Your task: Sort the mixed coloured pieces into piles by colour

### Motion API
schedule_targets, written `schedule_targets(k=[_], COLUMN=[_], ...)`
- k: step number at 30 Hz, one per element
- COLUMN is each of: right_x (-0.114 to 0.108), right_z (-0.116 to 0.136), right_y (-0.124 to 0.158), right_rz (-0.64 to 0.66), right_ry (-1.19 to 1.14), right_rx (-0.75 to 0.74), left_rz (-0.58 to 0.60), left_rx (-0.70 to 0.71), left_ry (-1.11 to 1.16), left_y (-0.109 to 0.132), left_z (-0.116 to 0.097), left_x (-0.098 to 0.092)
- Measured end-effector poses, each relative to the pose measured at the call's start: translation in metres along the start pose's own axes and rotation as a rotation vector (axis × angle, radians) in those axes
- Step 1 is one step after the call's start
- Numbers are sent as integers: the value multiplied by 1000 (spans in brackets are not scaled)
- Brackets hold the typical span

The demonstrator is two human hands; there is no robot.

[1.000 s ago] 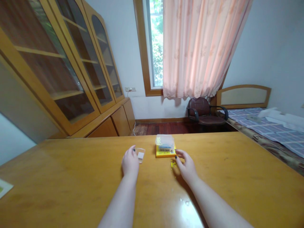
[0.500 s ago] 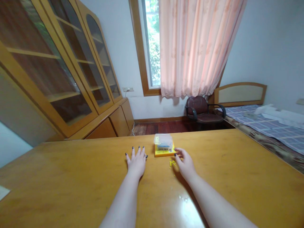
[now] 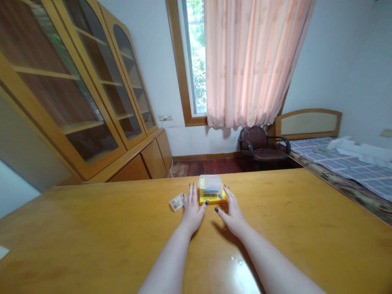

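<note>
A yellow box (image 3: 203,199) with a clear, see-through lid (image 3: 210,181) raised at its back stands near the far edge of the wooden table. Something blue shows inside it. My left hand (image 3: 193,213) lies along the box's left side, fingers stretched and thumb at its front corner. On the other side, my right hand (image 3: 234,213) is spread, its fingertips at the box's right edge and its thumb apart in front. A small clear case (image 3: 177,203) rests just left of my left hand. Tiny yellow bits (image 3: 225,229) lie by my right hand, which partly hides them.
The wooden table (image 3: 107,237) spreads wide around my arms. A pale flat item (image 3: 3,252) sits at its left edge. Beyond are a glass-door cabinet (image 3: 92,128), a brown armchair (image 3: 260,143), a pink curtain (image 3: 254,61) and a bed (image 3: 346,155).
My left hand has moved right to the yellow box, uncovering the small clear case. My right hand has shifted slightly left, over most of the yellow bits, with its thumb moved forward of the box.
</note>
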State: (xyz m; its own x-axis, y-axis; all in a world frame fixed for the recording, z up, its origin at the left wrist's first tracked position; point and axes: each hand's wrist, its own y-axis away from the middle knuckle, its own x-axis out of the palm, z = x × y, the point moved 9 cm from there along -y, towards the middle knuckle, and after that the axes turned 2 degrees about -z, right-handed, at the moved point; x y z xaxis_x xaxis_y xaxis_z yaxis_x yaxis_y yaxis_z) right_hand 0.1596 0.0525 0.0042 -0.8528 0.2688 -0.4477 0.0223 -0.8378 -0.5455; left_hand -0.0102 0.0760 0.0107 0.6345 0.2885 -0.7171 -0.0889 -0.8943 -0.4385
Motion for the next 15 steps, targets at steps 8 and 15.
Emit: schedule_targets(k=[8,15], right_x=[16,17], right_z=[-3,0], right_y=[-1,-2], right_rz=[129,147], right_ry=[52,33], right_rx=[-7,4], left_rz=[63,7], left_rx=[-75,-49], left_ry=[346,426], left_y=[-1,0], left_z=[4,2], left_x=[8,7])
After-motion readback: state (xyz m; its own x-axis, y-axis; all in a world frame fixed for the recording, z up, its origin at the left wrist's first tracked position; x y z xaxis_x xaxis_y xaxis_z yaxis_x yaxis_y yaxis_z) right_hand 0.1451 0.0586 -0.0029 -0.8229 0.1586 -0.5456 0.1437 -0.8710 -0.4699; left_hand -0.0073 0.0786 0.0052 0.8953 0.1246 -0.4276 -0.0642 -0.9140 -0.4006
